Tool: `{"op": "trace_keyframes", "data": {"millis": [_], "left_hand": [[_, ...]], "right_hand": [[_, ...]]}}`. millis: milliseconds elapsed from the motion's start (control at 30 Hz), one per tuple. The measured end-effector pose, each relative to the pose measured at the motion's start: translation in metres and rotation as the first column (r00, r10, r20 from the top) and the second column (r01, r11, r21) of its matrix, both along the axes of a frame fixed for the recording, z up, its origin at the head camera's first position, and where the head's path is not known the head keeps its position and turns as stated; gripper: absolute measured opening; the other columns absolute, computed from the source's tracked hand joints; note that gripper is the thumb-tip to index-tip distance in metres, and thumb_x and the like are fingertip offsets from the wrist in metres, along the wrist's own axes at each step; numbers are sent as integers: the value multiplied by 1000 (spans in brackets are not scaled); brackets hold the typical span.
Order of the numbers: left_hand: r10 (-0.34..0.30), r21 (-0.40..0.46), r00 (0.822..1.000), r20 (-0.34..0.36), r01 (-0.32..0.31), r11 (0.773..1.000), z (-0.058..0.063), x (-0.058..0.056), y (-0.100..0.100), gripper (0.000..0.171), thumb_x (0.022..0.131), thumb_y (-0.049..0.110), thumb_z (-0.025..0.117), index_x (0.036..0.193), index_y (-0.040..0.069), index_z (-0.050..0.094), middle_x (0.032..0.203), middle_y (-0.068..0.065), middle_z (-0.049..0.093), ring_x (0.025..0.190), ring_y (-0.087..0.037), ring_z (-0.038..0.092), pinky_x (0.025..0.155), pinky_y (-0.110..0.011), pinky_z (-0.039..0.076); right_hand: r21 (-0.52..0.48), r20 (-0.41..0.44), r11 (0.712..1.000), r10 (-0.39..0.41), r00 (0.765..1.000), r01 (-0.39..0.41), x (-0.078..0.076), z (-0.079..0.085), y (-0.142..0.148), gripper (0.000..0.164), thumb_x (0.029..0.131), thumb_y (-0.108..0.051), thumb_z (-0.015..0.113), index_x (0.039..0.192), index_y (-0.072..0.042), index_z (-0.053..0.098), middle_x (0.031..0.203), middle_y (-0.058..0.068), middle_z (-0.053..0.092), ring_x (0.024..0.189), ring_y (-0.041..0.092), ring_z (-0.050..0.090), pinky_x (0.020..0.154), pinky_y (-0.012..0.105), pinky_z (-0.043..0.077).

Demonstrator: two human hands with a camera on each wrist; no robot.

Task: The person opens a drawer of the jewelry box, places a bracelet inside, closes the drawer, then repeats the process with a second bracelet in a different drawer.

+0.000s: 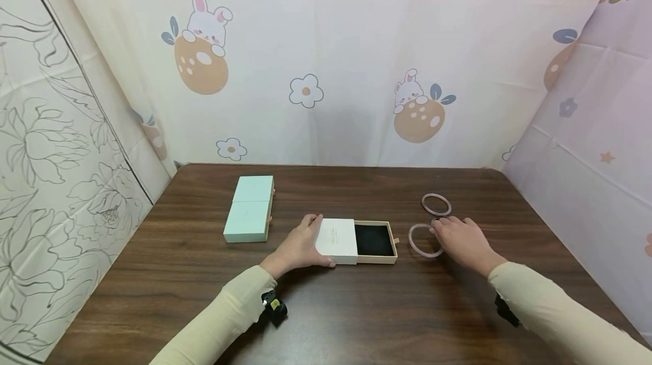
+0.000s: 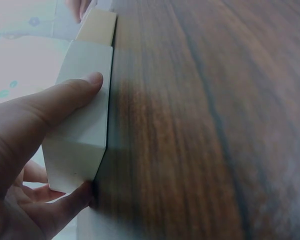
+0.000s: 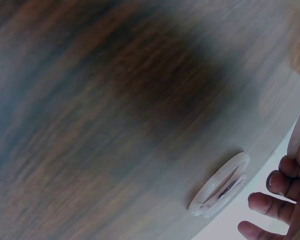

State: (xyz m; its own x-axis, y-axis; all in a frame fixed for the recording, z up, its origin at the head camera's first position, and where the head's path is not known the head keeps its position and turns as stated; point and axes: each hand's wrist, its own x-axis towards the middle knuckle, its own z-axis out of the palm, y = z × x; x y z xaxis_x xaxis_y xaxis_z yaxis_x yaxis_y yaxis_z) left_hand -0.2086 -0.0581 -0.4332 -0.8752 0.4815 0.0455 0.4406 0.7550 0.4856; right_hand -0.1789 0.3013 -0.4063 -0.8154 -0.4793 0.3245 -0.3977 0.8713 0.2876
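Observation:
My left hand (image 1: 300, 245) grips the white sleeve (image 1: 336, 239) of a small drawer box, thumb along the near side and fingers at the back. Out of the sleeve's right end, the cream drawer (image 1: 377, 260) is slid partly, showing a black lining (image 1: 374, 239). To the right, my right hand (image 1: 464, 242) pinches a pale pinkish bangle (image 1: 425, 255) at its right side; the fingertips are partly hidden in the head view. Behind it lies a second similar bangle (image 1: 436, 195) on the table, which the right wrist view also shows, apart from the fingers.
Two mint-green boxes (image 1: 248, 220) with small tabs sit together at the left on the dark wooden table (image 1: 346, 320). A patterned curtain (image 1: 336, 42) hangs behind the far edge, and more fabric (image 1: 601, 184) stands along the right side.

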Motion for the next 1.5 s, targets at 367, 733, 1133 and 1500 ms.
{"op": "trace_keyframes", "data": {"millis": [367, 733, 1133, 1500], "left_hand": [[0, -2, 1000, 3, 0, 1000, 0, 0, 0, 112, 55, 55, 75, 138, 2, 23, 134, -13, 29, 109, -24, 46, 87, -34, 40], [1, 6, 1000, 8, -1, 1000, 1, 1, 0, 112, 55, 55, 75, 138, 2, 23, 134, -13, 30, 108, -24, 47, 86, -34, 41], [-3, 12, 1000, 5, 3, 1000, 2, 1, -1, 111, 55, 54, 75, 138, 2, 23, 134, -14, 30, 107, -25, 48, 86, -34, 41], [-5, 16, 1000, 24, 4, 1000, 2, 0, -1, 112, 55, 55, 75, 139, 3, 22, 135, -13, 29, 107, -24, 48, 86, -34, 41]], "right_hand": [[-1, 0, 1000, 22, 1000, -22, -9, 3, -14, 23, 83, -19, 58, 65, -11, 47, 58, 0, 49, 57, 22, 52, 48, 36, 34], [-6, 51, 1000, 13, 999, -13, -11, 10, -39, 23, 87, -21, 53, 66, -11, 49, 61, -1, 51, 63, 23, 55, 52, 39, 39], [-13, 51, 999, 39, 998, -39, -17, 11, -58, 23, 88, -22, 53, 67, -11, 51, 63, 0, 53, 62, 22, 52, 54, 38, 38], [5, 75, 998, 60, 995, -60, -24, 7, -71, 25, 88, -24, 52, 65, -14, 50, 60, -2, 50, 60, 19, 49, 53, 37, 36]]}}
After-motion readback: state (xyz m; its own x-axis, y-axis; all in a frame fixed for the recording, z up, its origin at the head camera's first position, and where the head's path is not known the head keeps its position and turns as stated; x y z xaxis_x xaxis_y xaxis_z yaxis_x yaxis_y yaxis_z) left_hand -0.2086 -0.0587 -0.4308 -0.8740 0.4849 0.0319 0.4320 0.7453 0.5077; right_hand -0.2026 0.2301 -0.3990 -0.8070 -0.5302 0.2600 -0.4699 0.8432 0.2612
